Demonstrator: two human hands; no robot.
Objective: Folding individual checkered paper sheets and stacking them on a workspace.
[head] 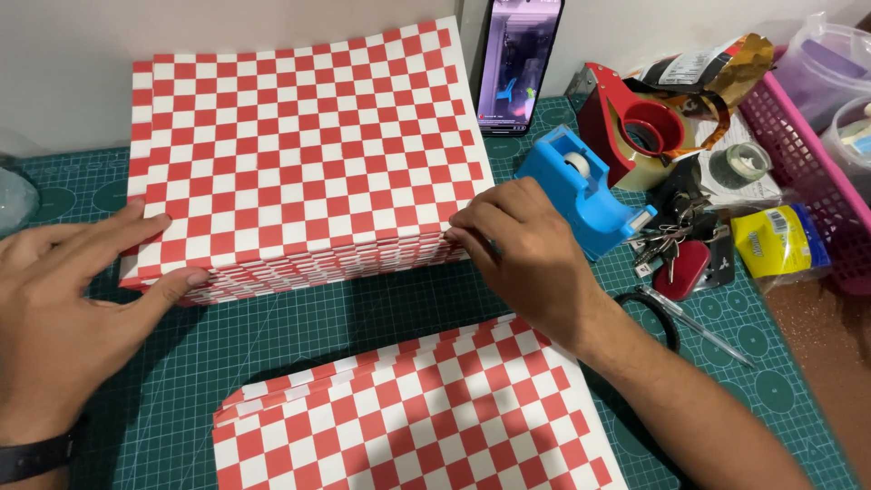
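Green cutting mat (345, 336) under everything. Stack of red-white checkered paper sheets (299, 154) at 12 o'clock. Left hand (63, 299) flat, fingers spread, touching stack's 9 o'clock corner. Right hand (522, 254) pinches the stack's front edge at its 3 o'clock corner. Second checkered sheet pile (417, 426) at 6 o'clock. Blue tape dispenser (581, 191) just right of right hand; red dispenser (635, 127), keys (676, 240), phone (519, 63) beyond.
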